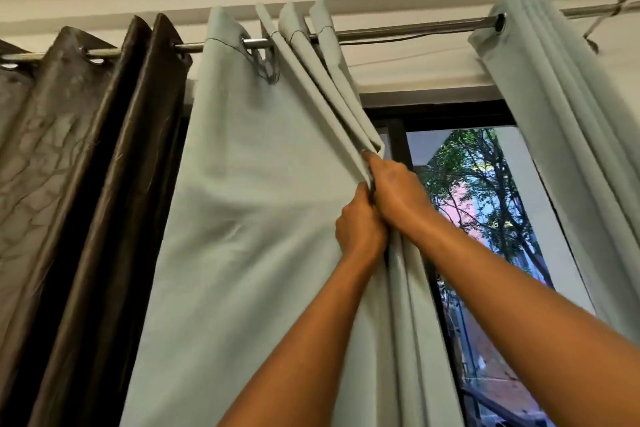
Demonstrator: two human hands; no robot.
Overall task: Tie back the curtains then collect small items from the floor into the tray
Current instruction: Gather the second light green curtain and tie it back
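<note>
1. While gripping the bunched inner edge of the pale green curtain [263, 184], both hands stacked on the same gather: left hand [360, 225] lower, right hand [394, 187] right above it and touching it.
2. Fingers of both curled tight round the folded pleats, so closed on fabric, nothing else in either.
3. Up from the grip: three or four pleats fanning to the metal rod [398, 32], eyelets threaded on it.
4. Left of the grip: the flat wide part of that green panel, then a shiny dark brown curtain [79, 156] hanging beside it on the same rod.
5. Below the grip: gathered folds dropping straight down between the two forearms.
6. Right of the grip: open window [485, 204] with a dark frame, trees and a pinkish wall outside.
7. Further right, well apart from the hands: second pale green curtain [550, 107], already bunched up at its end of the rod.
8. No tray or floor in shot, just the top of the window.
</note>
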